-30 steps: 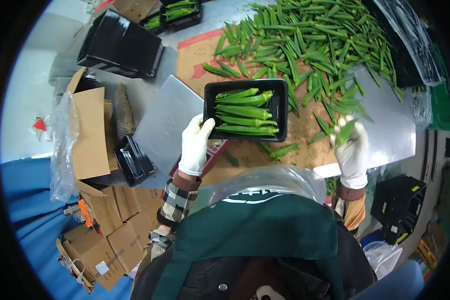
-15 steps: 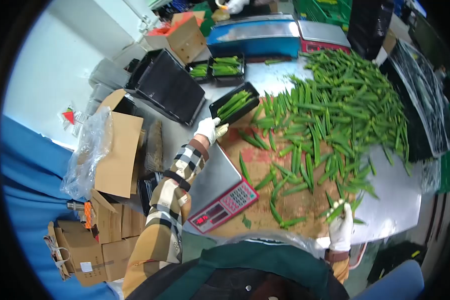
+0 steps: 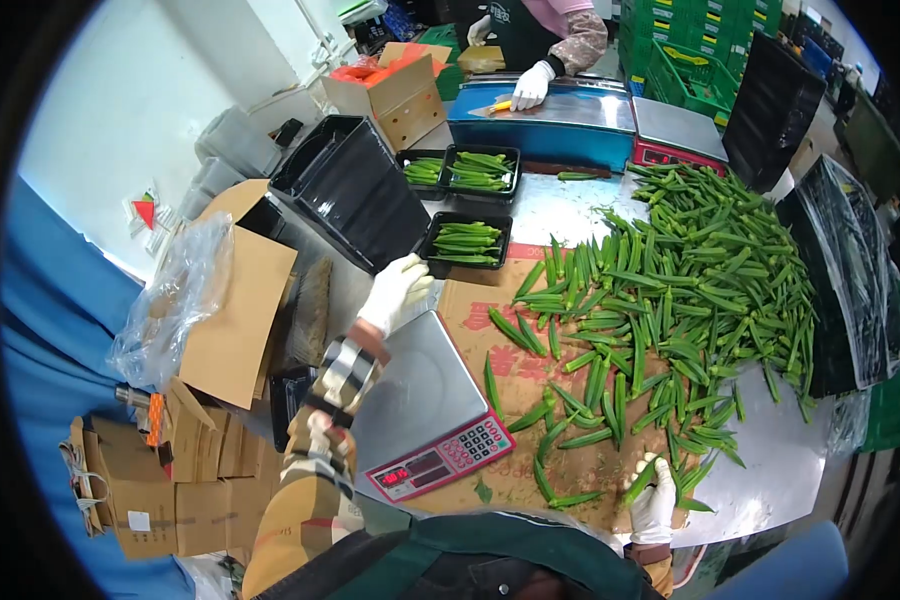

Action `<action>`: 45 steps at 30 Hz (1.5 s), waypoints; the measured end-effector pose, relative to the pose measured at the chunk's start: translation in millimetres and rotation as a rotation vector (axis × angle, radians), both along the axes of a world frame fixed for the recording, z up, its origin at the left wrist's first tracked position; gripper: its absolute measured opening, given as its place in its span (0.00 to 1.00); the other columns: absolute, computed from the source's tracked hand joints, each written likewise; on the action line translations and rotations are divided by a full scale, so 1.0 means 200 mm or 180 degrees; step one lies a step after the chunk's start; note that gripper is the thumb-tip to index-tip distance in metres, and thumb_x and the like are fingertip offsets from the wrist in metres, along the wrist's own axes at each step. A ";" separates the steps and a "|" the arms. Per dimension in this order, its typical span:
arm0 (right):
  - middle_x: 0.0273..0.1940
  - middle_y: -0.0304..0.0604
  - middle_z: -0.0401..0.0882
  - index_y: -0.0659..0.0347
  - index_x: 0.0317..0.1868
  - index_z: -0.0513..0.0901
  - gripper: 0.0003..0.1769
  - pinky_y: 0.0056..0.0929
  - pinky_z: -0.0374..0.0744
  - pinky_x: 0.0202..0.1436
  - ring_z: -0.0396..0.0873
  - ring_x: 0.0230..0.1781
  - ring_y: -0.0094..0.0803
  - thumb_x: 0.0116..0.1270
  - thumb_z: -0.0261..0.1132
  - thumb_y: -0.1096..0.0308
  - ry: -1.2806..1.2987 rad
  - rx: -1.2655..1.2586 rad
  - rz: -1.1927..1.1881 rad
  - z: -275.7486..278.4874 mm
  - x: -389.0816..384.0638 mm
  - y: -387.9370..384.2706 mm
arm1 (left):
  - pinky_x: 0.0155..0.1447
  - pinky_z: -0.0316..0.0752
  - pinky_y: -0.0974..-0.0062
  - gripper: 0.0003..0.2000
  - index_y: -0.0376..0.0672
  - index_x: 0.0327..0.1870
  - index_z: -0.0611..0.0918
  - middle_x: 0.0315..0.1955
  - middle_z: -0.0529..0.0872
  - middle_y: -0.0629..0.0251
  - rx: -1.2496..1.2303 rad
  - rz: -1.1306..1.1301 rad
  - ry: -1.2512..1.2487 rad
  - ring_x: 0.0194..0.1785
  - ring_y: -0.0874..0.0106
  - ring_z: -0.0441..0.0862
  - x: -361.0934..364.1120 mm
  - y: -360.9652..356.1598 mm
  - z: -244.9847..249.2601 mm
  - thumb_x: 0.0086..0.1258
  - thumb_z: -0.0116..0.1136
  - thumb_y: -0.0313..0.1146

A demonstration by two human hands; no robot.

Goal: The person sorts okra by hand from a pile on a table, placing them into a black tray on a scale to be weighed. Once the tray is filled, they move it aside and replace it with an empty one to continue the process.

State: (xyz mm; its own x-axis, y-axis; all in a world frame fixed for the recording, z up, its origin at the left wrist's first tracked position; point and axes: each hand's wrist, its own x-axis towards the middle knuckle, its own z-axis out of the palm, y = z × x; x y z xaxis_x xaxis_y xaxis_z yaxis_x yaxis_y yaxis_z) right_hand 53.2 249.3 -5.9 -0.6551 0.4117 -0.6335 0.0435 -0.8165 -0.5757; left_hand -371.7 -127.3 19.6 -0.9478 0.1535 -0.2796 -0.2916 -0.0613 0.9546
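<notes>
Head view, clock hours from mid-frame: the tray (image 3: 506, 240) is out of the hand now. Half a second ago it was up and tilted in the left grip, now it's sitting level.
Tray spot: near centre towards 12 o'clock, just below the two other trays (image 3: 480, 192), by the corner of the cardboard (image 3: 515, 462). A row of okra (image 3: 467, 238) lies in it.
Left hand: this glove (image 3: 392, 292) is at about 9, right beside the tray's near corner. Fingers stretched out, thumb apart, nothing gripped. Can't tell if a fingertip touches the rim.
Right hand: down around 4 to 5, the glove (image 3: 654, 512) still has a pod (image 3: 639, 484) pinched between thumb and fingers, at the bottom edge of the loose okra.
What that means: my read is this tray's been put down with the others, so the left is free while the right already has a pod.
Pile: big heap of loose okra (image 3: 710, 270) at 3, stragglers spread over the cardboard.
Scale: the scale (image 3: 420, 385) is at about 6 to 7, display lit, digits too blurry for me to read.
Across the bench: another person's gloved hand (image 3: 532, 86) rests on the blue machine (image 3: 560, 138) towards 1.
</notes>
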 end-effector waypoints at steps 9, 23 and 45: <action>0.37 0.40 0.84 0.60 0.60 0.80 0.21 0.35 0.82 0.35 0.80 0.32 0.29 0.81 0.57 0.52 -0.0182 -0.0140 0.0679 0.05 -0.01 -0.10 | 0.77 0.63 0.62 0.29 0.29 0.71 0.73 0.70 0.74 0.41 -0.3796 0.1803 0.1157 0.74 0.50 0.70 0.79 -1.02 -0.09 0.76 0.58 0.42; 0.45 0.41 0.88 0.64 0.61 0.80 0.19 0.17 0.77 0.34 0.83 0.36 0.20 0.78 0.63 0.60 -0.0232 0.0711 0.1944 0.04 0.15 -0.34 | 0.44 0.76 0.73 0.20 0.32 0.45 0.89 0.33 0.89 0.63 -0.2184 0.1842 0.0627 0.35 0.76 0.79 1.16 -1.27 -0.45 0.80 0.58 0.44; 0.47 0.40 0.84 0.73 0.64 0.76 0.22 0.23 0.80 0.47 0.80 0.43 0.23 0.75 0.66 0.70 -0.0230 0.1379 0.1768 -0.25 0.37 -0.23 | 0.62 0.76 0.64 0.16 0.37 0.58 0.86 0.47 0.89 0.52 -0.3128 -0.0441 0.2709 0.52 0.58 0.85 1.16 0.09 0.18 0.72 0.66 0.33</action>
